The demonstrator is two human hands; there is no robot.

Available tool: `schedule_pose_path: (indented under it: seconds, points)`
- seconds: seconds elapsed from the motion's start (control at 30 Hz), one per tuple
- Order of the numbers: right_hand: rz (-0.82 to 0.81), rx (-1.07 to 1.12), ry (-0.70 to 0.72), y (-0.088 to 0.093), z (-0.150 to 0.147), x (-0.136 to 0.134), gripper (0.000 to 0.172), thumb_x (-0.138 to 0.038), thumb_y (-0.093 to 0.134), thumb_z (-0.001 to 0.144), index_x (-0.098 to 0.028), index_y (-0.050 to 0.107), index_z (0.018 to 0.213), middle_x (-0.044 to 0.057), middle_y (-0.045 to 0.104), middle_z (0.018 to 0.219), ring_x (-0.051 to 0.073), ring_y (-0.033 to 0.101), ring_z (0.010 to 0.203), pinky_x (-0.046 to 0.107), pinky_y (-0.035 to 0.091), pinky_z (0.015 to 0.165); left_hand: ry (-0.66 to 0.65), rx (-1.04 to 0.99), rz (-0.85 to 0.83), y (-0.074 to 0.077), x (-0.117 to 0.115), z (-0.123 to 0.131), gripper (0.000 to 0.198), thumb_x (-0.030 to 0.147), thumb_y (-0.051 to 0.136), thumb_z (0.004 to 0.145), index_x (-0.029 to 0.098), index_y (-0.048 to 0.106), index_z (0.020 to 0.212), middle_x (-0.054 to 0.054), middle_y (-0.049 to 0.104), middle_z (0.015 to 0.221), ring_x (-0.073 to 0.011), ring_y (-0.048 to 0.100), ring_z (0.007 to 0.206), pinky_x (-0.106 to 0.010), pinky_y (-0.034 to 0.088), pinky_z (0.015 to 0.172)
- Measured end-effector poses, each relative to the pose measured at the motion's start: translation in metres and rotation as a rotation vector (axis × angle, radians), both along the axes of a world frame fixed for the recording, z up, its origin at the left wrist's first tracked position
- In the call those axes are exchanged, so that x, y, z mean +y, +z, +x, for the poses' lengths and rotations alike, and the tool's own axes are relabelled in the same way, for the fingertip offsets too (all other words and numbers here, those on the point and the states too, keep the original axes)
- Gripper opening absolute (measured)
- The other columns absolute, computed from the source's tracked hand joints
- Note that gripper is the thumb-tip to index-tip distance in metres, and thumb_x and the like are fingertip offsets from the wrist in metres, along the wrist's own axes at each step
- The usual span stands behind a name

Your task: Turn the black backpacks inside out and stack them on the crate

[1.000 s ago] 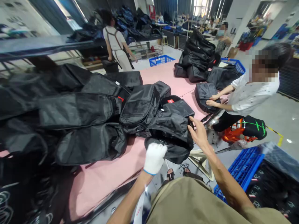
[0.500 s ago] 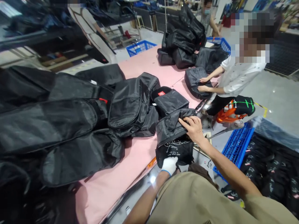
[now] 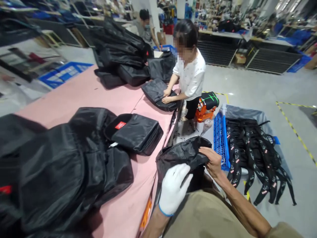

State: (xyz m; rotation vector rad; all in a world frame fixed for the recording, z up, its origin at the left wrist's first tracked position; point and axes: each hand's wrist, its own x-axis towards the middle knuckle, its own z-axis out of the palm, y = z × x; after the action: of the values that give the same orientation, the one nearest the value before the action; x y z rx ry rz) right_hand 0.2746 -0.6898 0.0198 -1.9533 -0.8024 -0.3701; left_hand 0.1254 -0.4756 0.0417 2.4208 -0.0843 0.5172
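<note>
The black bag (image 3: 182, 155) sits off the near edge of the pink table (image 3: 81, 91), held over my lap between both my hands. Its fabric is crumpled and folded over on itself. My left hand (image 3: 173, 190), in a white glove with a blue cuff, lies against the bag's lower front with the fingers spread and only loosely curled; I cannot tell whether they pinch the cloth or merely press on it. My right hand (image 3: 213, 161) is bare and grips the upper right edge of the bag, fingers closed over the fold, thumb underneath.

Just left of the bag, on the table, lies a flat folded black bag with a red label (image 3: 135, 132), apart from mine. Beyond that, a heap of black bags (image 3: 64, 168) covers the near left part of the table, one of them showing a second red tag at the far left edge.

To my right, on the floor, a blue crate (image 3: 219, 140) stands beside a pile of black straps (image 3: 255, 155) with small white and red marks, laid on a dark sheet.

Further along the table a person in a white shirt (image 3: 190, 74) has both hands on another black bag (image 3: 158, 94). Next to that person is an orange and black stool (image 3: 205, 105). A tall stack of black bags (image 3: 121, 56) occupies the table's far end.
</note>
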Motion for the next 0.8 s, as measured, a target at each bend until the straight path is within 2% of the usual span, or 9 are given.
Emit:
schedule_pose_path:
  seconds: [0.07, 0.17, 0.23, 0.3, 0.37, 0.47, 0.6, 0.7, 0.8]
  points:
    - [0.01, 0.015, -0.098, 0.007, 0.013, -0.021, 0.031, -0.036, 0.062, 0.11, -0.03, 0.088, 0.126, 0.009, 0.087, 0.114, 0.031, 0.084, 0.112, 0.049, 0.07, 0.099, -0.013, -0.082, 0.142, 0.005, -0.003, 0.039, 0.046, 0.036, 0.076, 0.106, 0.025, 0.074, 0.151, -0.018, 0.077, 0.147, -0.0365, 0.072, 0.138, -0.055, 0.056, 0.122]
    - [0.0, 0.022, -0.206, 0.013, 0.045, -0.046, 0.032, -0.039, 0.06, 0.11, -0.027, 0.088, 0.118, 0.01, 0.088, 0.112, 0.029, 0.085, 0.106, 0.045, 0.07, 0.095, -0.08, -0.157, 0.247, -0.007, -0.015, 0.105, 0.064, 0.03, 0.079, 0.1, 0.016, 0.064, 0.16, -0.029, 0.06, 0.164, -0.0478, 0.053, 0.158, -0.071, 0.042, 0.131]
    - [-0.019, 0.05, -0.26, 0.012, 0.074, -0.059, 0.033, -0.044, 0.06, 0.11, -0.027, 0.089, 0.113, 0.01, 0.088, 0.109, 0.028, 0.085, 0.1, 0.041, 0.068, 0.089, -0.13, -0.182, 0.225, -0.022, -0.026, 0.151, 0.067, 0.021, 0.075, 0.099, 0.015, 0.06, 0.164, -0.03, 0.052, 0.171, -0.0496, 0.039, 0.168, -0.075, 0.036, 0.133]
    - [-0.05, 0.104, -0.304, 0.007, 0.106, -0.067, 0.037, -0.05, 0.06, 0.11, -0.027, 0.089, 0.108, 0.009, 0.087, 0.103, 0.028, 0.084, 0.093, 0.037, 0.065, 0.081, -0.177, -0.168, 0.159, -0.035, -0.036, 0.196, 0.069, 0.016, 0.068, 0.1, 0.017, 0.055, 0.168, -0.027, 0.048, 0.176, -0.0458, 0.031, 0.173, -0.072, 0.036, 0.135]
    - [-0.086, 0.194, -0.332, 0.003, 0.14, -0.072, 0.043, -0.057, 0.059, 0.109, -0.026, 0.089, 0.103, 0.007, 0.085, 0.09, 0.025, 0.081, 0.08, 0.033, 0.058, 0.071, -0.205, -0.135, 0.091, -0.047, -0.044, 0.24, 0.068, 0.012, 0.06, 0.102, 0.017, 0.055, 0.169, -0.024, 0.049, 0.176, -0.0406, 0.036, 0.172, -0.066, 0.04, 0.135]
    - [-0.136, 0.403, -0.3, -0.001, 0.192, -0.078, 0.051, -0.065, 0.063, 0.106, -0.023, 0.087, 0.089, 0.002, 0.071, 0.067, 0.018, 0.065, 0.059, 0.03, 0.043, 0.061, -0.17, -0.087, -0.01, -0.058, -0.05, 0.297, 0.066, 0.007, 0.05, 0.097, 0.016, 0.065, 0.16, -0.019, 0.064, 0.166, -0.032, 0.056, 0.16, -0.053, 0.048, 0.133]
    - [-0.188, 0.732, -0.064, -0.011, 0.266, -0.08, 0.059, -0.073, 0.076, 0.094, -0.019, 0.078, 0.071, -0.002, 0.053, 0.06, 0.013, 0.049, 0.06, 0.028, 0.031, 0.059, -0.061, 0.081, -0.135, -0.057, -0.045, 0.356, 0.053, 0.016, 0.049, 0.097, 0.019, 0.079, 0.14, -0.012, 0.083, 0.138, -0.0281, 0.077, 0.131, -0.042, 0.058, 0.119]
    - [-0.15, 0.931, 0.037, -0.04, 0.324, -0.065, 0.065, -0.078, 0.08, 0.085, -0.019, 0.066, 0.061, -0.003, 0.045, 0.06, 0.013, 0.042, 0.064, 0.028, 0.028, 0.059, 0.016, 0.352, -0.262, -0.054, -0.036, 0.399, 0.041, 0.032, 0.055, 0.1, 0.021, 0.083, 0.128, -0.01, 0.086, 0.119, -0.0304, 0.08, 0.112, -0.041, 0.06, 0.102]
    - [-0.068, 1.079, -0.004, -0.086, 0.366, -0.037, 0.071, -0.087, 0.075, 0.08, -0.022, 0.055, 0.06, -0.004, 0.041, 0.06, 0.013, 0.039, 0.065, 0.028, 0.026, 0.058, 0.039, 0.618, -0.616, -0.062, -0.029, 0.438, 0.03, 0.042, 0.066, 0.09, 0.02, 0.082, 0.101, -0.008, 0.085, 0.101, -0.0296, 0.077, 0.101, -0.038, 0.059, 0.092]
